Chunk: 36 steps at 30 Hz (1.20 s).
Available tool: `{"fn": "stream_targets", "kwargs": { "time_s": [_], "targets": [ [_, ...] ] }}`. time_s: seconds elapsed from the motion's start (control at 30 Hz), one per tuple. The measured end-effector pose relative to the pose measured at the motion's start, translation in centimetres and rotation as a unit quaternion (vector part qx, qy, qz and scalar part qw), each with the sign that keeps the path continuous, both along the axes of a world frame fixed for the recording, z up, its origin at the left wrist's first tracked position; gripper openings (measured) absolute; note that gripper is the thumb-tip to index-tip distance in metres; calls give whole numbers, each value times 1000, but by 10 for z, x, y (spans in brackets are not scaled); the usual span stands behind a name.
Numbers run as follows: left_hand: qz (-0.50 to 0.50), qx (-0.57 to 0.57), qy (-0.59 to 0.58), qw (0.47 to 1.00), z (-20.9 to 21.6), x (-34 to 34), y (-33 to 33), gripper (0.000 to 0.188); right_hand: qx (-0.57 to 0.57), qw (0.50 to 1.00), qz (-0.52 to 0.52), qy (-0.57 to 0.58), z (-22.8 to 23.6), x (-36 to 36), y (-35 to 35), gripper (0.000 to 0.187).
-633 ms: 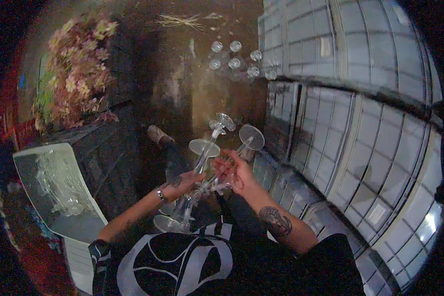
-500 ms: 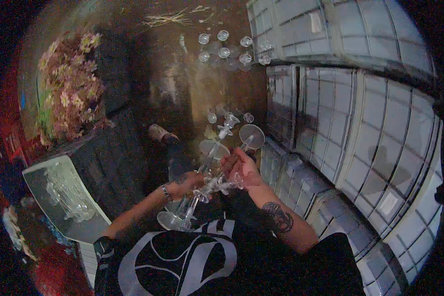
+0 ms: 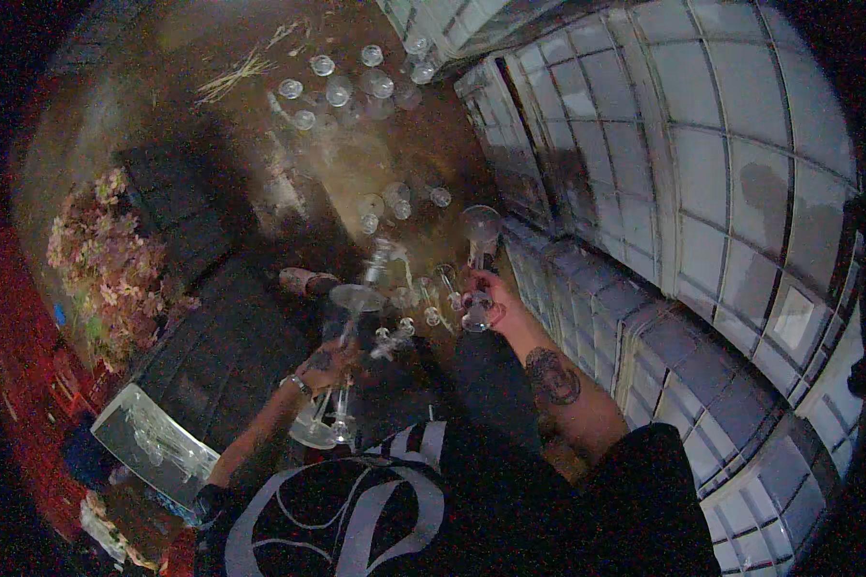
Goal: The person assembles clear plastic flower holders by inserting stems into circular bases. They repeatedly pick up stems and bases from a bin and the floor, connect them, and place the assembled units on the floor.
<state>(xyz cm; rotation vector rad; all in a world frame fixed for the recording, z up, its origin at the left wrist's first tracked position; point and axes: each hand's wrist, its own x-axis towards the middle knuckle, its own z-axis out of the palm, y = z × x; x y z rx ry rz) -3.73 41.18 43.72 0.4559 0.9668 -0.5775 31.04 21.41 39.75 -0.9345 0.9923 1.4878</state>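
My left hand [image 3: 329, 363] grips a bunch of clear stemmed glasses [image 3: 351, 317] by their stems, bowls up and bases hanging below near my chest. My right hand [image 3: 488, 296] holds a single stemmed glass [image 3: 479, 231] upright, a little to the right of the bunch. More glasses [image 3: 394, 207] stand on the brown floor just beyond my hands, and a further group of glasses [image 3: 351, 87] stands farther off at the top of the view.
Stacked grey divided glass crates [image 3: 702, 192] fill the right side. Dark crates [image 3: 226, 346] lie at left beside a heap of dried pink flowers [image 3: 106, 260]. A pale tray [image 3: 149, 442] with glassware sits at lower left. Dry stalks [image 3: 231, 77] lie on the floor.
My hands have drawn apart: the right hand now holds one glass separately to the right, while the left keeps the bunch. My view has tilted toward the floor ahead.
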Motion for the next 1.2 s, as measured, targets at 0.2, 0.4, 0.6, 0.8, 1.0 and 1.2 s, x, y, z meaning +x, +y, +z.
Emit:
{"fn": "stream_targets", "kwargs": {
  "time_s": [0.2,0.4,0.6,0.8,1.0,1.2],
  "targets": [
    [195,64,-83,975,-76,-100,-36,23,31,999,10,32,-52,-10,-60,22],
    [23,285,94,954,-101,-157,-82,20,2,969,158,-187,-137,-44,-101,24],
    [-61,144,163,974,-105,-231,-97,23,-74,979,-83,172,-212,-57,-103,24],
    [5,57,198,979,-85,-173,-82,32,-152,975,-122,102,-286,-45,-102,21],
    [285,-185,208,917,-83,-222,-102,40,-200,968,-148,34,-328,-45,-85,16],
    [69,-16,210,975,-79,-180,-86,37,-74,976,-196,61,-337,-28,-78,16]
  ]
}}
